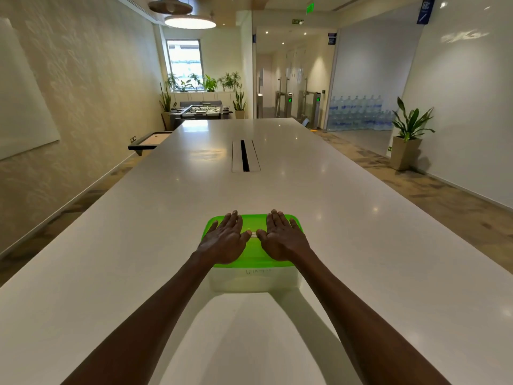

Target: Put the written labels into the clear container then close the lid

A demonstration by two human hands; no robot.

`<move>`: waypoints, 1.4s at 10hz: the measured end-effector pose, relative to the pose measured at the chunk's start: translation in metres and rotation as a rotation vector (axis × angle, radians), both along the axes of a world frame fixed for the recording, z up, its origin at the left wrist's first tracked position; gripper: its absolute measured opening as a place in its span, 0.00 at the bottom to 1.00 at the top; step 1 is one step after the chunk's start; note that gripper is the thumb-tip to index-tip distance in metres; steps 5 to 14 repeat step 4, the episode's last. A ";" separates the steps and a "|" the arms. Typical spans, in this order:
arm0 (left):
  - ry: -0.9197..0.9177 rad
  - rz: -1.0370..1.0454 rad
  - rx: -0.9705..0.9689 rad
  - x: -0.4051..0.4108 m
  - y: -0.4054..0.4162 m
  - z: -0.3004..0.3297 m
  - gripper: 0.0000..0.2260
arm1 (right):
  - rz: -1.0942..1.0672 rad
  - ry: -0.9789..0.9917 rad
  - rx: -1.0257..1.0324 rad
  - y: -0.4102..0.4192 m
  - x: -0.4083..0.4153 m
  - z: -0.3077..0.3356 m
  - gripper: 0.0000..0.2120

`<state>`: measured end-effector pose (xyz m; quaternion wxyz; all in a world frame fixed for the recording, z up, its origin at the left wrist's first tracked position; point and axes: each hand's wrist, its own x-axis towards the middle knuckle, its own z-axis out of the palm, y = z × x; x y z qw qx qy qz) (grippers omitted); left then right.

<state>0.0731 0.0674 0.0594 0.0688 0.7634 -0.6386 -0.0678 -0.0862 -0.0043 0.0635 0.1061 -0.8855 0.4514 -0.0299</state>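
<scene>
Fingers (231,220) spread flat, both hands pressing bright green lid (254,255), clear container (254,282) beneath, white table (361,218)

surface: long glossy white table (319,190) | inset: dark cable slot (244,156) | resting on it: clear plastic container (254,280), green lid (254,248)

**Little legible text**

A green exit sign (297,21) near the ceiling reads "EXIT". Faint handwriting shows through the clear container (254,279) front wall, unreadable. A small label on the green lid (254,226) is too blurred.
</scene>
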 end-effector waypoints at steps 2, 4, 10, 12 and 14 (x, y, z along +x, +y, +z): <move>0.022 0.008 0.003 0.001 -0.002 0.003 0.29 | 0.000 -0.012 0.010 0.000 0.000 0.004 0.33; 0.113 0.030 -0.119 -0.004 0.002 0.015 0.28 | -0.018 -0.133 -0.030 0.000 0.002 0.009 0.33; 0.113 0.030 -0.119 -0.004 0.002 0.015 0.28 | -0.018 -0.133 -0.030 0.000 0.002 0.009 0.33; 0.113 0.030 -0.119 -0.004 0.002 0.015 0.28 | -0.018 -0.133 -0.030 0.000 0.002 0.009 0.33; 0.113 0.030 -0.119 -0.004 0.002 0.015 0.28 | -0.018 -0.133 -0.030 0.000 0.002 0.009 0.33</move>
